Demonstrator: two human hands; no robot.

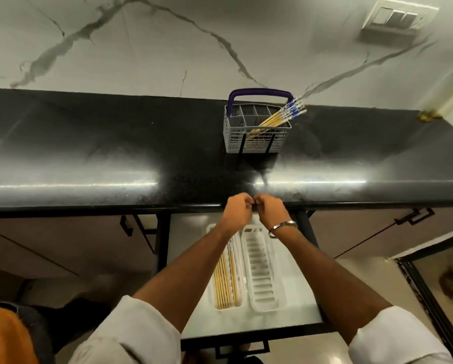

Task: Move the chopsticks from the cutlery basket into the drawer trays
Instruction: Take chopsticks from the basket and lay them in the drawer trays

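Head view: both hands, left hand (237,210) and right hand (270,210), meet at frame centre, fingers curled; any held item cannot be told. Remaining chopsticks (274,119) lie above in the cutlery basket (256,141), slanting upper right, nearer the right hand.

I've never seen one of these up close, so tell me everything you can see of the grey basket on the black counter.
The cutlery basket is grey, plastic-looking lattice, split into small compartments, with a dark blue handle arching over it. It stands upright on the black counter near the wall. Chopsticks with blue-patterned tops lean out of its right side. Neither hand touches it.
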